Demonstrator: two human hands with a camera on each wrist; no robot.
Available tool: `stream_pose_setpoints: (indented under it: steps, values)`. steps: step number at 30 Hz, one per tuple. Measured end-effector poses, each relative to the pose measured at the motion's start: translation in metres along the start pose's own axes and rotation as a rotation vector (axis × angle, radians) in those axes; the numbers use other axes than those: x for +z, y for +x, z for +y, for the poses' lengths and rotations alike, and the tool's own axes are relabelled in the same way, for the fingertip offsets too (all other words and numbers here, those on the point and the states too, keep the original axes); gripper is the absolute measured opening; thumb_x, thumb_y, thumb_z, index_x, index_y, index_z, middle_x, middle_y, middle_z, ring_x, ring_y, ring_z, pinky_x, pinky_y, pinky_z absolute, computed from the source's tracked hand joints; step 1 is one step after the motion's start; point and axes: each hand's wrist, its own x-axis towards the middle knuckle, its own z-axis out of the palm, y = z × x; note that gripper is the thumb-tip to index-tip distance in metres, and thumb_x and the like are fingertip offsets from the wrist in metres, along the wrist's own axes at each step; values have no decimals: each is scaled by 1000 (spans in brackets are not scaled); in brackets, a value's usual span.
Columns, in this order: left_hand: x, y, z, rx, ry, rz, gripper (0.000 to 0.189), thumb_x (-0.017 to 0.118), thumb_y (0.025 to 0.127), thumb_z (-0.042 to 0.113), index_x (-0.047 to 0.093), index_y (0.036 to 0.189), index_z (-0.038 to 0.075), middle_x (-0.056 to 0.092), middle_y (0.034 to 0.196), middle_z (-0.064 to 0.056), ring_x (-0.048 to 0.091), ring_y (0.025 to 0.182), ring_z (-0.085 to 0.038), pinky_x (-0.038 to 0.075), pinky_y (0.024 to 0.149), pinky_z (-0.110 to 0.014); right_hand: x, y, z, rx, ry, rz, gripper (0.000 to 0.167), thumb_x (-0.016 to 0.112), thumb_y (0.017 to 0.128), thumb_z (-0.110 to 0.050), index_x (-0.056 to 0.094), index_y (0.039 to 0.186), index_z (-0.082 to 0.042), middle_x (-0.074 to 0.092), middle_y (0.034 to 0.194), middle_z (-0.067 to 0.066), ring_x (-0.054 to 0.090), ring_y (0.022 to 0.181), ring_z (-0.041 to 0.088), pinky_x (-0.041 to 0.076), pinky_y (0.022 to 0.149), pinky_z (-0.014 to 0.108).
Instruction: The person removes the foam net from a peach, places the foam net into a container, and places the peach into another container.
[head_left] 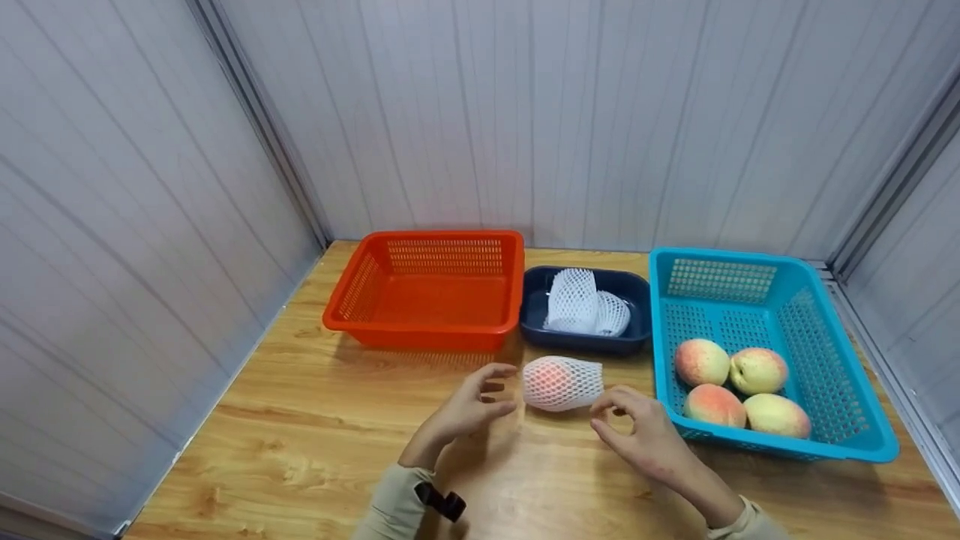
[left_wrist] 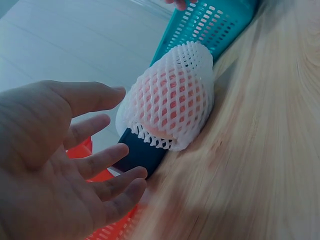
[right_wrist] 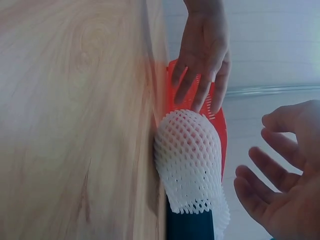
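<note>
A peach in a white foam net (head_left: 561, 383) lies on its side on the table, with pink skin showing through the mesh. Just left of it, my left hand (head_left: 474, 405) is held with fingers spread and loosely bent, apart from the net. My right hand (head_left: 641, 435) hovers near the net's right end, fingers relaxed and holding nothing. In the right wrist view a gap shows between the right hand (right_wrist: 285, 175) and the netted peach (right_wrist: 190, 155). The left wrist view shows the left hand (left_wrist: 80, 160) beside the peach's covered side (left_wrist: 170, 100).
Behind stands a dark blue tray (head_left: 585, 343) with white foam nets (head_left: 574, 300) in it. A red basket (head_left: 427, 339) sits to its left. To the right, a turquoise basket (head_left: 832, 337) holds several bare peaches (head_left: 702, 363). Panel walls (head_left: 480, 120) enclose the table.
</note>
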Motion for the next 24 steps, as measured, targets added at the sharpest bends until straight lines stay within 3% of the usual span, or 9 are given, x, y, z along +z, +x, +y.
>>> stream_pose_setpoints:
  steps: [5,11,19,24]
  values:
    - [7,9,-3,4,-49,18,57,72,87,7,46,138,4,44,139,-21,43,124,-45,38,100,-56,9,5,1,71,-11,56,25,80,77,-4,68,98,-12,61,98,-8,59,96,15,49,83,41]
    - [18,26,-4,47,-28,17,66,77,82,6,44,139,1,49,134,-17,47,121,-39,38,102,-51,16,11,5,143,-33,112,38,80,77,-5,62,111,-3,58,111,8,55,108,29,44,93,50]
    - [34,41,-6,46,31,36,77,82,76,5,42,141,4,46,137,-11,46,118,-24,37,103,-41,22,11,11,273,-37,87,51,79,80,-11,53,122,-1,51,124,16,47,121,32,36,102,53]
    - [38,47,-6,55,87,30,82,85,74,11,41,143,8,44,140,-10,44,122,-22,34,105,-39,22,11,14,293,-28,76,51,78,80,-12,52,123,-2,50,126,16,45,122,31,34,103,53]
